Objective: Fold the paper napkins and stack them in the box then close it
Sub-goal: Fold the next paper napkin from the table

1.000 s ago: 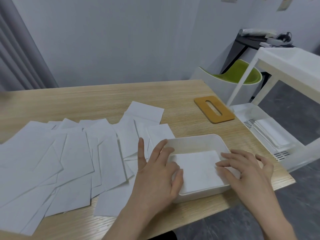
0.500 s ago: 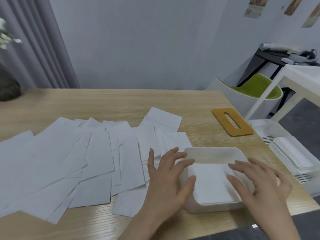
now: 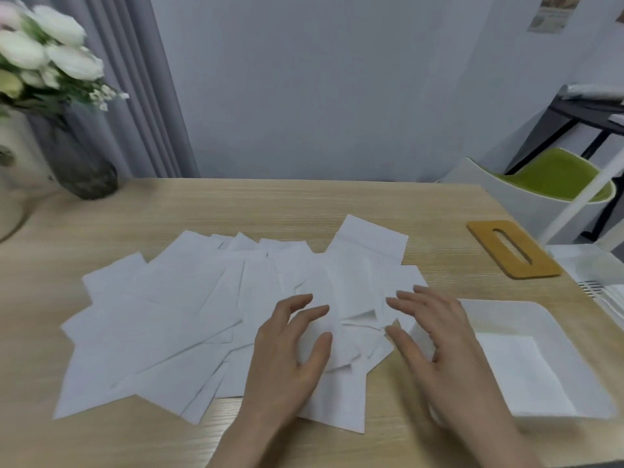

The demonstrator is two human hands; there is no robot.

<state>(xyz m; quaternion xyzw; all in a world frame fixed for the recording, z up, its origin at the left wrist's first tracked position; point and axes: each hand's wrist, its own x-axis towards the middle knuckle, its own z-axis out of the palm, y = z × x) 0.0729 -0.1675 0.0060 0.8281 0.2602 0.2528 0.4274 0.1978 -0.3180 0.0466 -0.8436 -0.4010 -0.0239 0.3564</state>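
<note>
white paper napkins (image 3: 189,319): most unfolded on wooden desk (image 3: 304,204). white plastic box (image 3: 506,309): some stacked, lid off. left hand (image 3: 287,359), right hand (image 3: 439,346): spread, empty.

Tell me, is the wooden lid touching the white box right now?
Apart. The head view shows the wooden lid lying on the table farther back, with a plain strip of bare tabletop between it and the white box.

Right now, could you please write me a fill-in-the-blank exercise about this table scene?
1. Both hands, the left hand and the right hand, are over the spread napkins, holding ____.
2. The white box holds a ____ napkin.
3. The orange slotted lid lies ____ the box.
4. The vase holds white ____.

Answers: nothing; folded; beyond; flowers
</note>
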